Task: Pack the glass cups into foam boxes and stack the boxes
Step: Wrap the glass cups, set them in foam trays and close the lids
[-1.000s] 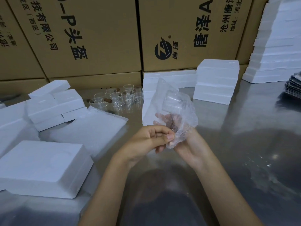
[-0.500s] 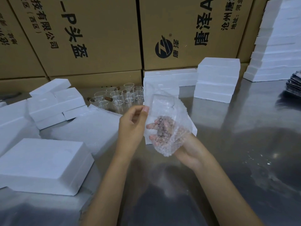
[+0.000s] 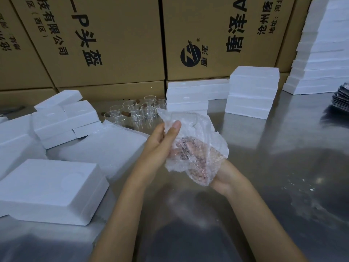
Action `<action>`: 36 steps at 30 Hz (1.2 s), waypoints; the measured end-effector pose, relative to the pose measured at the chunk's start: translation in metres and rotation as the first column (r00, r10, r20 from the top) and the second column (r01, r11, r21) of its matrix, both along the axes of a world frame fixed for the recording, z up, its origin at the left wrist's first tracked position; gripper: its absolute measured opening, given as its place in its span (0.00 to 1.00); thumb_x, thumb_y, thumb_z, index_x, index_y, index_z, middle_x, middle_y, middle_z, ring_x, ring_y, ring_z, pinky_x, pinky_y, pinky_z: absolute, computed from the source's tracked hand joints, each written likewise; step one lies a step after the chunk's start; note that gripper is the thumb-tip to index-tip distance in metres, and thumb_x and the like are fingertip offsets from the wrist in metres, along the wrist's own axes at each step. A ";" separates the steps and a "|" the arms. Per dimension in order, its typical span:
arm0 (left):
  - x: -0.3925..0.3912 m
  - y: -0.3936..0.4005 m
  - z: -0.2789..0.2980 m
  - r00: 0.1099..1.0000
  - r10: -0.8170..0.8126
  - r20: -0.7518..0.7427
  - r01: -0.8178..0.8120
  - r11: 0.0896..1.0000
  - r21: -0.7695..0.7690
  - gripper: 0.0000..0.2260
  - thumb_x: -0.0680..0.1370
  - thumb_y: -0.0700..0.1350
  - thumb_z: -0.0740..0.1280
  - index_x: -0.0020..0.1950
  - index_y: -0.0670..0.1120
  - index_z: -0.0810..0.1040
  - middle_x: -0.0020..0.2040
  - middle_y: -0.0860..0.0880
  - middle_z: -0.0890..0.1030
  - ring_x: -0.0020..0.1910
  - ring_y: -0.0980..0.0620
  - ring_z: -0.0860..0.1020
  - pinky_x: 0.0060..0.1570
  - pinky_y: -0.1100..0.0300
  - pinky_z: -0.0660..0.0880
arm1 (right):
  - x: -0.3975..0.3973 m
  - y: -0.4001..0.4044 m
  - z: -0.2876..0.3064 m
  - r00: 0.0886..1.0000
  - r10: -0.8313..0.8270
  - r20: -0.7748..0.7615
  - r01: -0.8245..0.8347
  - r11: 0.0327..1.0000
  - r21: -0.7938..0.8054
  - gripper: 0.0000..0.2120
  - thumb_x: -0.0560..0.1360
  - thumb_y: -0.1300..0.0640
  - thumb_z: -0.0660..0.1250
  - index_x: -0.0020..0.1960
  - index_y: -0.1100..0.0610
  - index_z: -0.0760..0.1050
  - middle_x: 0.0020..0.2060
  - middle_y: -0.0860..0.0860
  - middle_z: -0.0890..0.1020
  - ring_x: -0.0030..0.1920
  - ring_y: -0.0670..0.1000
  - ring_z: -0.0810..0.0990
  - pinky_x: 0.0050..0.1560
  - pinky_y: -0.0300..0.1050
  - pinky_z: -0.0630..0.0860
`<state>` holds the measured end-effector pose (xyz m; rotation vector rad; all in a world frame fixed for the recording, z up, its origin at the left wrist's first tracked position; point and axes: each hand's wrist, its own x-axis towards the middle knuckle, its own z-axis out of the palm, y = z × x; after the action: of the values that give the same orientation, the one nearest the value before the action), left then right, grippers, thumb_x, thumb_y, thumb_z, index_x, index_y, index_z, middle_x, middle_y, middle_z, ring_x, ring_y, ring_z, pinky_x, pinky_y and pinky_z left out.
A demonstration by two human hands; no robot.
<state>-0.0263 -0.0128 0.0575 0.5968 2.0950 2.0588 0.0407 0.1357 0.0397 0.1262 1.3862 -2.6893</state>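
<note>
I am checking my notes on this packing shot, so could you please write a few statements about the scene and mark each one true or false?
1. Both hands hold a sheet of bubble wrap above the table. True.
2. The unwrapped glass cups stand inside an open foam box. False: they stand on the bare table in front of the cardboard cartons.
3. The left hand touches the wrap's left edge. True.
4. The right hand rests flat on the table. False: it is raised, cradling the wrap from below.
5. A foam box lies at the near left. True.
</note>
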 end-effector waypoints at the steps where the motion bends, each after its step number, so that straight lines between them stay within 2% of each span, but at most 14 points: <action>1: 0.000 0.000 -0.001 1.000 0.019 0.013 -0.019 1.000 -0.020 0.39 0.66 0.77 0.66 0.73 0.60 0.70 0.72 0.55 0.74 0.69 0.55 0.74 0.68 0.51 0.71 | 0.000 -0.001 -0.001 1.000 -0.007 0.008 0.006 0.998 0.069 0.13 0.83 0.67 0.53 0.62 0.63 0.74 0.46 0.60 0.86 0.29 0.46 0.82 0.30 0.36 0.79; 3: -0.003 0.001 -0.003 0.998 0.047 0.045 -0.045 0.998 -0.039 0.50 0.63 0.79 0.67 0.79 0.57 0.62 0.77 0.56 0.67 0.74 0.57 0.68 0.73 0.50 0.66 | 0.001 -0.002 0.002 1.000 0.013 -0.028 -0.008 0.985 0.170 0.15 0.82 0.61 0.58 0.67 0.62 0.72 0.62 0.64 0.80 0.39 0.50 0.85 0.40 0.37 0.82; 6: 0.000 0.000 -0.001 0.993 0.085 0.086 -0.085 0.996 -0.003 0.54 0.59 0.78 0.70 0.79 0.54 0.62 0.77 0.57 0.66 0.75 0.58 0.66 0.73 0.52 0.64 | 0.002 -0.002 0.007 0.988 0.124 -0.092 -0.094 0.957 0.274 0.19 0.71 0.49 0.67 0.59 0.55 0.81 0.59 0.57 0.83 0.59 0.54 0.83 0.60 0.48 0.79; 8: 0.001 0.000 0.002 0.991 0.094 0.097 -0.097 0.995 0.029 0.39 0.61 0.76 0.72 0.67 0.58 0.77 0.69 0.57 0.78 0.69 0.54 0.75 0.69 0.49 0.71 | 0.004 -0.004 0.011 0.980 0.130 -0.148 -0.086 0.959 0.271 0.11 0.71 0.50 0.70 0.50 0.51 0.87 0.52 0.52 0.86 0.54 0.49 0.85 0.53 0.43 0.81; 10: 0.001 0.001 0.004 0.985 0.138 0.109 -0.149 0.984 0.100 0.31 0.65 0.70 0.74 0.59 0.51 0.82 0.59 0.48 0.84 0.62 0.46 0.81 0.65 0.44 0.75 | 0.001 -0.004 0.012 0.977 0.059 -0.203 -0.003 0.964 0.265 0.07 0.76 0.54 0.70 0.46 0.48 0.87 0.49 0.52 0.87 0.51 0.50 0.86 0.47 0.42 0.82; 12: 0.000 0.000 0.007 0.967 0.183 0.177 -0.219 0.953 0.209 0.32 0.68 0.65 0.75 0.61 0.44 0.80 0.55 0.43 0.85 0.58 0.43 0.83 0.62 0.43 0.77 | -0.007 0.001 0.010 0.978 -0.086 -0.190 0.132 0.960 0.245 0.08 0.74 0.55 0.68 0.48 0.53 0.86 0.51 0.56 0.86 0.47 0.56 0.85 0.43 0.48 0.82; 15: -0.003 -0.006 0.009 0.956 0.151 0.250 -0.235 0.907 0.350 0.27 0.72 0.61 0.73 0.65 0.45 0.80 0.57 0.47 0.85 0.57 0.48 0.84 0.64 0.46 0.76 | -0.018 0.019 0.009 0.928 -0.332 -0.171 0.353 0.928 0.116 0.08 0.75 0.60 0.68 0.52 0.60 0.83 0.52 0.57 0.86 0.34 0.52 0.76 0.39 0.44 0.79; 19: -0.004 -0.014 0.012 0.966 0.043 0.255 -0.166 0.859 0.484 0.22 0.79 0.59 0.66 0.68 0.49 0.78 0.64 0.48 0.82 0.64 0.48 0.80 0.69 0.45 0.72 | -0.020 0.032 0.006 0.837 -0.526 -0.152 0.541 0.837 0.085 0.08 0.78 0.67 0.64 0.54 0.62 0.80 0.44 0.55 0.86 0.34 0.51 0.79 0.45 0.43 0.81; 21: -0.004 -0.014 0.013 0.966 0.031 0.258 -0.167 0.834 0.526 0.21 0.79 0.59 0.66 0.68 0.50 0.78 0.63 0.49 0.82 0.63 0.49 0.81 0.66 0.47 0.74 | -0.020 0.027 0.005 0.855 -0.506 -0.111 0.518 0.827 0.219 0.08 0.78 0.67 0.61 0.51 0.61 0.79 0.41 0.56 0.86 0.30 0.50 0.79 0.35 0.43 0.80; 23: -0.004 -0.013 0.014 0.960 0.040 0.277 -0.191 0.816 0.546 0.19 0.79 0.58 0.66 0.66 0.51 0.79 0.62 0.50 0.83 0.61 0.50 0.82 0.62 0.51 0.77 | -0.016 0.023 0.005 0.935 -0.351 -0.044 0.339 0.855 0.391 0.10 0.78 0.67 0.60 0.53 0.62 0.79 0.44 0.58 0.86 0.30 0.50 0.79 0.29 0.43 0.77; 26: -0.005 -0.011 0.010 0.957 0.033 0.290 -0.196 0.808 0.556 0.16 0.78 0.57 0.69 0.61 0.51 0.81 0.58 0.50 0.85 0.56 0.52 0.84 0.54 0.57 0.81 | -0.010 0.017 0.005 0.998 0.051 -0.042 -0.028 0.904 0.426 0.12 0.75 0.62 0.68 0.58 0.58 0.80 0.53 0.55 0.86 0.46 0.52 0.84 0.38 0.43 0.80; 28: -0.004 -0.009 0.008 0.956 0.001 0.292 -0.170 0.814 0.555 0.15 0.77 0.56 0.70 0.61 0.50 0.81 0.57 0.49 0.85 0.56 0.52 0.84 0.55 0.57 0.81 | -0.008 0.011 0.004 0.975 0.181 -0.126 -0.112 0.898 0.424 0.14 0.76 0.55 0.71 0.61 0.53 0.81 0.59 0.52 0.84 0.57 0.51 0.82 0.48 0.44 0.80; 32: -0.004 -0.005 0.007 0.951 -0.097 0.294 -0.076 0.848 0.525 0.18 0.76 0.53 0.71 0.63 0.47 0.79 0.57 0.48 0.85 0.55 0.50 0.83 0.57 0.55 0.79 | -0.016 0.002 0.005 0.970 -0.157 -0.185 0.214 0.913 0.347 0.16 0.70 0.45 0.76 0.55 0.50 0.84 0.53 0.49 0.86 0.55 0.52 0.84 0.51 0.47 0.80; 36: -0.003 -0.003 0.006 0.929 -0.155 0.336 0.003 0.912 0.411 0.19 0.73 0.50 0.74 0.62 0.46 0.79 0.56 0.44 0.83 0.51 0.49 0.82 0.49 0.56 0.80 | -0.023 0.013 0.001 0.911 -0.371 -0.181 0.404 0.891 0.207 0.04 0.74 0.54 0.74 0.41 0.51 0.86 0.42 0.49 0.86 0.46 0.49 0.84 0.43 0.41 0.79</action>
<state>-0.0292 -0.0153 0.0637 0.3053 1.4283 2.3536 0.0182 0.1485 0.0412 0.2733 1.9123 -2.8703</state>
